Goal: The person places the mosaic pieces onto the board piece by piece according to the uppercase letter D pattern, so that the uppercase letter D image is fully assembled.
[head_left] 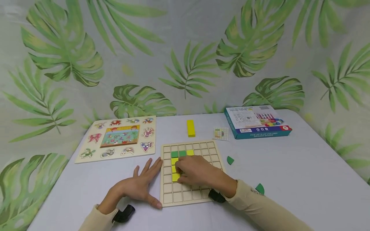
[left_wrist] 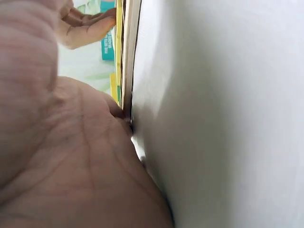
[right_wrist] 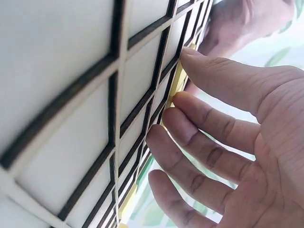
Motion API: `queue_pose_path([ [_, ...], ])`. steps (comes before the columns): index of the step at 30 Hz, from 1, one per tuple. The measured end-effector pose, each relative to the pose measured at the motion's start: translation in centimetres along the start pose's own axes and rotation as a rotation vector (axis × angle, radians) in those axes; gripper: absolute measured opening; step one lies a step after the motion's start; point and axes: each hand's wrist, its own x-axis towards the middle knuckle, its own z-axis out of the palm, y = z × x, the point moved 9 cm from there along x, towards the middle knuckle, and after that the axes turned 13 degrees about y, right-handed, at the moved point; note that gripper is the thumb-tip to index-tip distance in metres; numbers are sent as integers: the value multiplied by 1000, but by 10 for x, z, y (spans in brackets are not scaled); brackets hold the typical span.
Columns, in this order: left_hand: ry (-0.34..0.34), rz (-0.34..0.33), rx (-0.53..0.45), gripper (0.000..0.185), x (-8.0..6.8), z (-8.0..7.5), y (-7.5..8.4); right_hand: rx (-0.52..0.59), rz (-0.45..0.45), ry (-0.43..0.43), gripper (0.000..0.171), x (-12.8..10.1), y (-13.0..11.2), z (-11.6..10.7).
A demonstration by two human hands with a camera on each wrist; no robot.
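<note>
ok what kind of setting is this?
Probably a staged tabletop play setup: a white table against a leaf-print backdrop, with a wooden grid board, an animal peg puzzle and a toy box.

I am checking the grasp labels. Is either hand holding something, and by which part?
Nothing is gripped. The left hand lies flat against the grid board's left edge; the right hand's fingertips touch a yellow tile.

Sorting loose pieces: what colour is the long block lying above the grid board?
Yellow; the long block shows best in the head view.
</note>
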Motion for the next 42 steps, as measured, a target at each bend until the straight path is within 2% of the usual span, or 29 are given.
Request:
queue_pose_path([
  [6, 23, -16, 11, 143, 1, 0, 2, -25, -17, 9, 23, 1, -1, -2],
  [12, 2, -40, 10, 143, -1, 7, -4, 13, 29, -8, 28, -10, 10, -3],
  [17, -2, -50, 27, 144, -1, 9, -8, 71, 55, 5, 29, -26, 26, -13],
  [31, 15, -13, 26, 142, 1, 4, -2, 130, 159, 9, 24, -85, 70, -51],
  [38, 17, -10, 30, 140, 1, 3, -1, 153, 237, -65, 24, -115, 93, -51],
  [42, 11, -13, 23, 139, 0, 3, 0, 244, 259, -128, 22, -127, 103, -48],
])
